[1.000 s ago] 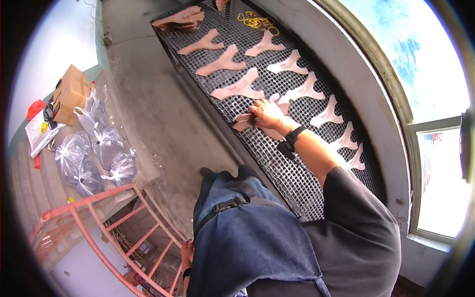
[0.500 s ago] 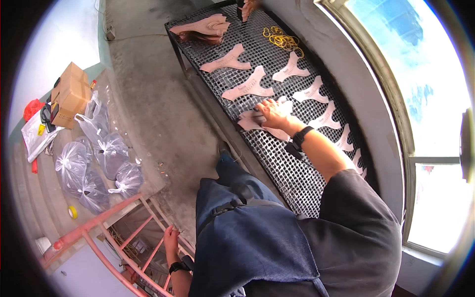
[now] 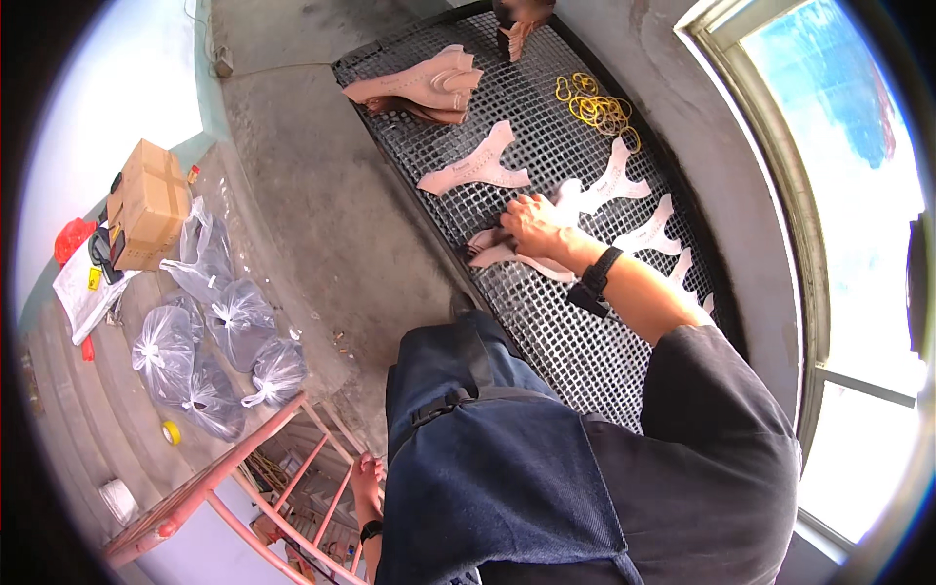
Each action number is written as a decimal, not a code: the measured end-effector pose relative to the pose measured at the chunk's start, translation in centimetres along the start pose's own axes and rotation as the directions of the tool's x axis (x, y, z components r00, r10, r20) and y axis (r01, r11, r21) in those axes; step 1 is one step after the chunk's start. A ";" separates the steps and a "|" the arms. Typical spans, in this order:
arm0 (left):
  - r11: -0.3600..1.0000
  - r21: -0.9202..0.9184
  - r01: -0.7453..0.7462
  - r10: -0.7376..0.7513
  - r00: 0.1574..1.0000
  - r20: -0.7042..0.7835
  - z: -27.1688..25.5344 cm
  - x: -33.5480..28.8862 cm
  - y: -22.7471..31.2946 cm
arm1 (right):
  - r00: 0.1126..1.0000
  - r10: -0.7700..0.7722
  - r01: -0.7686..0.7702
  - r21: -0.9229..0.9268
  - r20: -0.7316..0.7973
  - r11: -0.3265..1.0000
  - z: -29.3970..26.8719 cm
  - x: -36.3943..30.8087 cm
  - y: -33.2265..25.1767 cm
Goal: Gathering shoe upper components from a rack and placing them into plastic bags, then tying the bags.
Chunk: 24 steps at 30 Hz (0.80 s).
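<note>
Pink pieces [image 3: 494, 255] in the right hand [image 3: 534, 226] (fewer loose ahead than before)

Well left of the right grip [image 3: 536, 226] I see a cardboard box [image 3: 154, 207] and knotted plastic bags [image 3: 239, 331]; to its right, a window [image 3: 850, 234].

The head camera looks steeply down from the person's head, the apron [image 3: 497, 478] close below. Its fisheye view stretches from a cardboard box [image 3: 149, 207], left, to a window [image 3: 829, 88], right.
</note>
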<state>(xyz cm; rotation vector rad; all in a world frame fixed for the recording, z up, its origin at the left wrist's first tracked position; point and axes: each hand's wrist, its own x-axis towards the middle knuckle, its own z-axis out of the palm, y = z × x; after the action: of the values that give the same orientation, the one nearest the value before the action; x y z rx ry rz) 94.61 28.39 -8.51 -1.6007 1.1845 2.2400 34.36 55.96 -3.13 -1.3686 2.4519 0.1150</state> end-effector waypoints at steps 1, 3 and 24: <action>0.973 0.229 -0.036 0.082 0.978 -0.193 1.9 -0.5 1.8 | 0.998 0.009 -0.011 0.032 0.064 0.999 -1.0 0.6 -0.3; 0.984 0.171 -0.047 0.081 0.976 -0.201 2.3 0.0 3.6 | 0.990 0.015 -0.011 0.029 -0.139 1.000 -0.8 3.2 0.6; 0.906 0.419 -0.062 0.058 0.998 0.023 -6.8 22.1 23.8 | 0.870 0.469 -0.492 0.219 0.152 0.843 -5.9 6.2 -5.0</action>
<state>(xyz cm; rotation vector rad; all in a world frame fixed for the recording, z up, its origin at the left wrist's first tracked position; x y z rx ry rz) 77.72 0.86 -16.04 -1.3934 1.5992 1.8467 34.15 46.92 0.84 -0.6054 2.5689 -0.0176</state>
